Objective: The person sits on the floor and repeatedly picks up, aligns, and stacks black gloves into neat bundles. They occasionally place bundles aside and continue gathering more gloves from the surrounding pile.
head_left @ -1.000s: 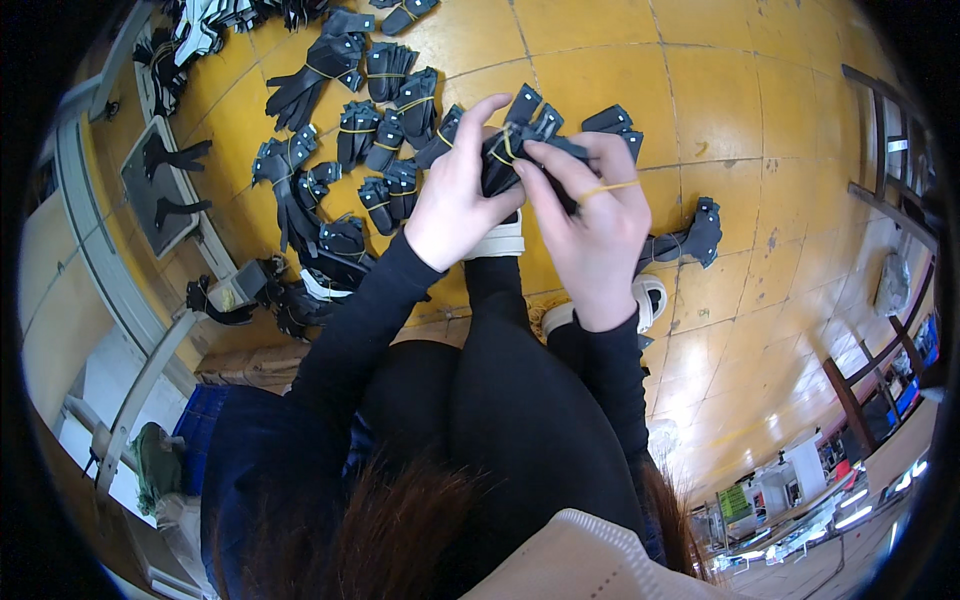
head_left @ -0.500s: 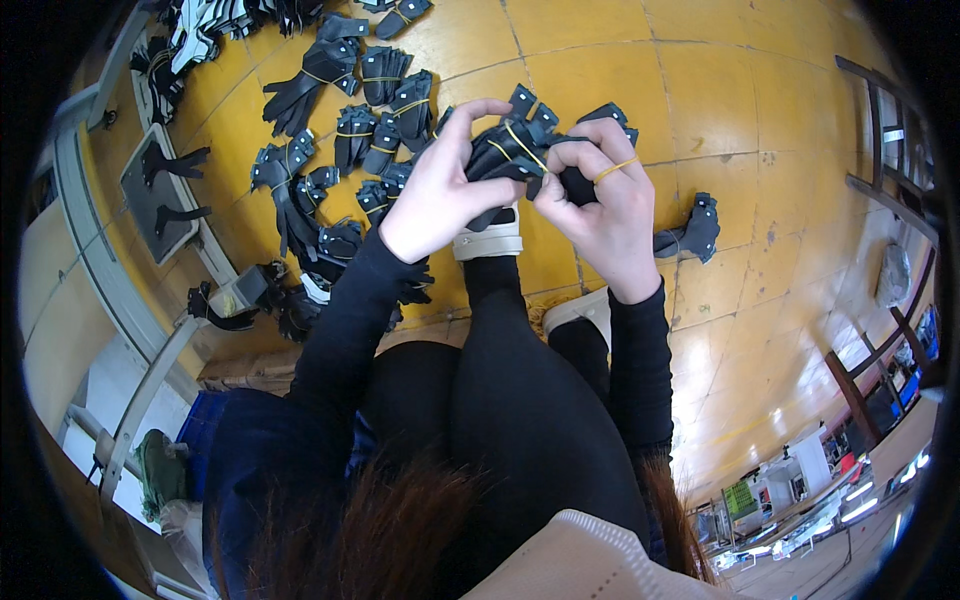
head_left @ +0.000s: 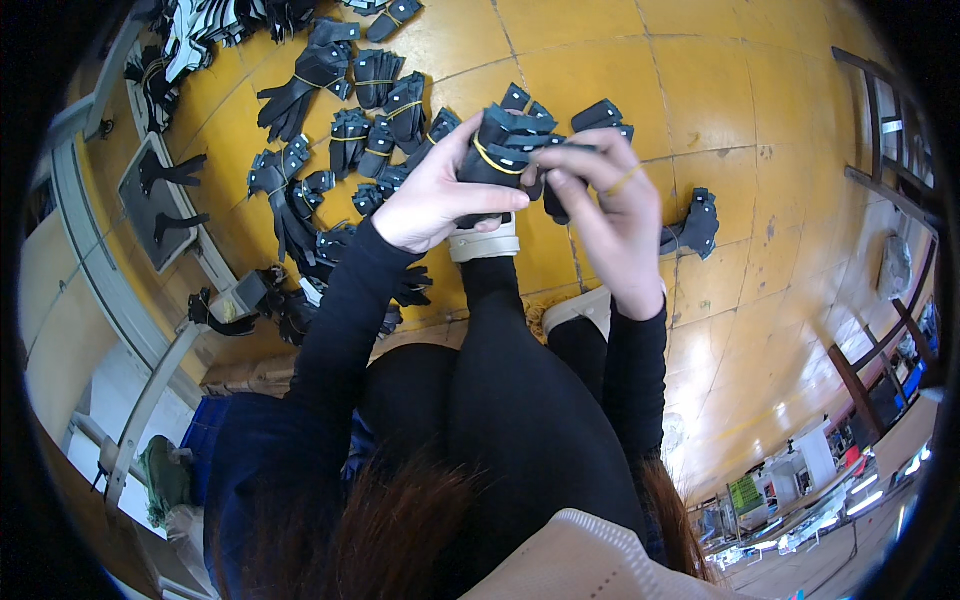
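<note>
A thick bundle of black folded knit pieces, socks by their look, with a yellow rubber band [head_left: 492, 157] around it, is in my left hand [head_left: 437, 195]. The thumb lies across the front of this bundle of black socks [head_left: 490, 172], and the fingers go behind it. My right hand [head_left: 612, 205] is at the bundle's right edge, thumb and fingertips drawn together and slightly blurred; what they pinch is hidden. Another yellow band [head_left: 625, 180] circles a finger of that hand. Behind my hands, more banded bundles [head_left: 598, 116] lie on the floor.
Several banded black bundles [head_left: 378, 78] cover the yellow tiled floor [head_left: 590, 65] to the left. One bundle [head_left: 692, 226] lies alone at the right. My light shoe [head_left: 486, 243] is just below the hands. A metal frame [head_left: 150, 385] stands at left, dark racks [head_left: 885, 140] at right.
The yellow band that my right fingers were stretching now sits around the bundle. The bundle has tilted more upright in my left hand, and my right hand has shifted slightly down and turned.
</note>
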`<state>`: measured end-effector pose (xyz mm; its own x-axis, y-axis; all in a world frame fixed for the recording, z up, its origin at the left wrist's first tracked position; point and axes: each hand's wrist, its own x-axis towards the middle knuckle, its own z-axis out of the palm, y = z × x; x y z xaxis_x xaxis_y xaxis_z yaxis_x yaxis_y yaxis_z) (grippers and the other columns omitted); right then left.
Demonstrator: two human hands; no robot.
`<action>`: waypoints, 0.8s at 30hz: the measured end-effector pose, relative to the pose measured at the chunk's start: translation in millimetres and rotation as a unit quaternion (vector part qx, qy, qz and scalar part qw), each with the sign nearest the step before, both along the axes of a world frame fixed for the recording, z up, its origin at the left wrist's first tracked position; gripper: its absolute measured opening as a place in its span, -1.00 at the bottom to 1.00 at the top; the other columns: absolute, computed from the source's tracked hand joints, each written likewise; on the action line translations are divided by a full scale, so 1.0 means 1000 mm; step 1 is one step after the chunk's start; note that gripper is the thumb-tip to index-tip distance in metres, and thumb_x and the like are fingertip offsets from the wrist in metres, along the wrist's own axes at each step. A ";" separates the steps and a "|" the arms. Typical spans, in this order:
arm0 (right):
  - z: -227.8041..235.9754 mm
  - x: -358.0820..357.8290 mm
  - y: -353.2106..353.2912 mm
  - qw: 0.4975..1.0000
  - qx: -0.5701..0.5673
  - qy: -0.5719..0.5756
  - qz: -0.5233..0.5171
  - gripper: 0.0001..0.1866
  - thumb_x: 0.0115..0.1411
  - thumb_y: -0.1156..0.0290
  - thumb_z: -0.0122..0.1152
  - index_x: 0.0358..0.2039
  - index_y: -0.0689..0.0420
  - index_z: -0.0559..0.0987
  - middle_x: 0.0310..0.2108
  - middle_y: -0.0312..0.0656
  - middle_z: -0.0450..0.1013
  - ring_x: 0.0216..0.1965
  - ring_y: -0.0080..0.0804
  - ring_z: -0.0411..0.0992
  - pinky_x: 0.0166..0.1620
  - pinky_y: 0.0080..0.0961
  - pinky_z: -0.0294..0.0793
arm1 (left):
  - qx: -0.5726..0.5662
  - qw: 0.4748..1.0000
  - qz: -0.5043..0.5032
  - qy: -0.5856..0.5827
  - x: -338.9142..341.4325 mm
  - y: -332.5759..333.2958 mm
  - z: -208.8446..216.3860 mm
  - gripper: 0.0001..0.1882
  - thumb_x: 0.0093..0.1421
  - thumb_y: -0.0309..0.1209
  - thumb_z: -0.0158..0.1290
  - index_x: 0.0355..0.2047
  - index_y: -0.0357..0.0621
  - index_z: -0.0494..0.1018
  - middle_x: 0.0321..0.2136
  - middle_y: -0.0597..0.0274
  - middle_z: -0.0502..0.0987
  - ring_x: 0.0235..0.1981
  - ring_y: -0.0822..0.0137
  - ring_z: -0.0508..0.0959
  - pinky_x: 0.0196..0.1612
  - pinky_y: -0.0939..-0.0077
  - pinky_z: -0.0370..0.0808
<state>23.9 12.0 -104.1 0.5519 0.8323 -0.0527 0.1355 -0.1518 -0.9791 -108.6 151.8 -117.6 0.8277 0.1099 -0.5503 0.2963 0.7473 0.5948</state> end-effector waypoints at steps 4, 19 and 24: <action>0.016 0.004 0.008 0.943 0.043 0.252 -0.213 -0.56 0.16 0.66 0.12 0.08 0.29 0.38 -0.26 -0.30 0.43 -0.28 -0.65 0.40 -0.19 -0.77 0.38 | -0.067 0.996 0.051 -0.037 0.003 0.003 0.004 -0.51 0.18 -0.47 0.10 0.08 -0.13 0.19 -0.27 0.13 0.46 -0.43 0.46 0.45 -0.59 0.72 0.30; 0.010 -0.009 0.005 0.920 0.026 0.332 -0.209 -0.52 0.18 0.64 0.10 0.13 0.33 0.32 -0.17 -0.15 0.46 -0.17 -0.54 0.45 -0.12 -0.66 0.46 | -0.200 0.975 0.085 -0.043 0.007 0.003 -0.003 -0.53 0.29 -0.12 -0.20 0.00 -0.27 0.29 -0.31 0.05 0.46 -0.43 0.32 0.45 -0.66 0.66 0.28; 0.012 -0.009 0.008 0.911 0.028 0.342 -0.229 -0.61 0.15 0.68 0.07 0.03 0.35 0.40 -0.29 -0.22 0.43 -0.24 -0.56 0.41 -0.12 -0.67 0.41 | -0.026 0.998 0.052 -0.013 0.005 0.000 -0.006 -0.53 0.28 -0.14 -0.16 0.01 -0.29 0.30 -0.21 0.07 0.50 -0.34 0.38 0.50 -0.44 0.58 0.42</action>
